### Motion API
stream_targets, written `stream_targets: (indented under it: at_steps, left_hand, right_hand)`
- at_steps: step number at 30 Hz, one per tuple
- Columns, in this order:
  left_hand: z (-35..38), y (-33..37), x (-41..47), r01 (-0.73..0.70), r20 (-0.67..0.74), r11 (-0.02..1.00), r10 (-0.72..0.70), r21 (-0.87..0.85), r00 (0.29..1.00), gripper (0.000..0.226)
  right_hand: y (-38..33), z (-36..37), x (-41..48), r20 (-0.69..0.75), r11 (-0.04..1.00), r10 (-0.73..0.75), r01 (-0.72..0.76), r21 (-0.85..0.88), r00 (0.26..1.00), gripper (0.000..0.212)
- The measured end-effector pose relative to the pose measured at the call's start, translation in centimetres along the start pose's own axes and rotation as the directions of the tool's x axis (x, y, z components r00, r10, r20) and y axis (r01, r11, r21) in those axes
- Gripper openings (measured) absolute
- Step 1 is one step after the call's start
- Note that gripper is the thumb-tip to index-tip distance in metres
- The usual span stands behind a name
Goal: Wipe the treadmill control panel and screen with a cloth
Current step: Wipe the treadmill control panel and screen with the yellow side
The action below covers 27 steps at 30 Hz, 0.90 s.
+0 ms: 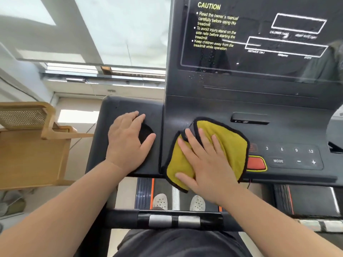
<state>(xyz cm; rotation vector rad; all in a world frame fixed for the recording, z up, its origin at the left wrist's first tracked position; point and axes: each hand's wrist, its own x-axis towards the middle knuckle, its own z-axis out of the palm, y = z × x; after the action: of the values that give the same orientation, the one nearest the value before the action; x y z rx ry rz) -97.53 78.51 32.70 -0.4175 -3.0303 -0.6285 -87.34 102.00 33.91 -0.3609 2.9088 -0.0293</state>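
A yellow cloth (229, 145) with a black edge and grey underside lies on the left part of the black treadmill control panel (289, 134). My right hand (206, 162) presses flat on the cloth with straight, spread fingers. My left hand (128, 145) rests flat on the console's left wing, partly covering a round cup recess (145, 131). Above the panel rises the dark screen (259, 39) with yellow caution text and white display outlines; small droplets or specks show on its glass.
An orange stop button (257, 163) and number, MODE, minus and plus keys (295, 155) sit right of the cloth. A handlebar with metal pulse sensors (174, 220) crosses in front of me. A wooden chair (35, 143) stands to the left. My white shoes (160, 201) are on the belt.
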Motion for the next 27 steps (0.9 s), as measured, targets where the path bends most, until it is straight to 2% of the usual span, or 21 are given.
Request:
stream_targets:
  at_steps: [4,8,12,16,20,22,24,27]
  left_hand:
    - [-0.5,-0.5,0.4,-0.073,0.065,0.985,0.063,0.157,0.996,0.068]
    - [-1.2,-1.7,1.2,-0.152,0.078,0.973,0.140,0.176,0.987,0.066]
    - [-1.1,-1.5,1.2,-0.157,0.091,0.968,0.141,0.198,0.986,0.065]
    - [-1.0,-1.3,1.1,-0.153,0.082,0.969,0.139,0.194,0.987,0.065]
    - [-1.1,-1.3,1.1,-0.149,0.086,0.971,0.135,0.187,0.987,0.064]
    - [-1.1,-1.3,1.1,-0.152,0.092,0.970,0.137,0.187,0.986,0.064]
    - [-1.1,-1.3,1.1,-0.152,0.091,0.971,0.137,0.184,0.986,0.063]
    - [-1.1,-1.2,1.1,-0.151,0.094,0.972,0.136,0.181,0.986,0.063]
  right_hand:
    - [1.6,0.8,-3.1,0.020,1.000,0.023,-0.023,-0.009,1.000,0.080]
    - [2.7,-0.6,0.2,-0.006,0.971,0.235,-0.235,0.033,0.972,0.088]
    - [0.8,-1.9,5.2,-0.028,0.939,0.339,-0.336,0.072,0.940,0.095]
    - [-0.6,-2.3,6.4,-0.011,0.976,0.215,-0.215,0.026,0.977,0.092]
    - [-0.5,-1.0,2.3,0.004,0.996,-0.089,0.089,-0.009,0.996,0.082]
    - [1.5,0.1,-0.8,0.019,0.982,-0.176,0.177,-0.070,0.984,0.081]
    - [4.7,0.0,-2.0,0.017,0.990,-0.106,0.107,-0.094,0.994,0.082]
    - [6.1,-1.2,-0.1,0.030,0.994,0.105,-0.104,-0.039,0.994,0.087]
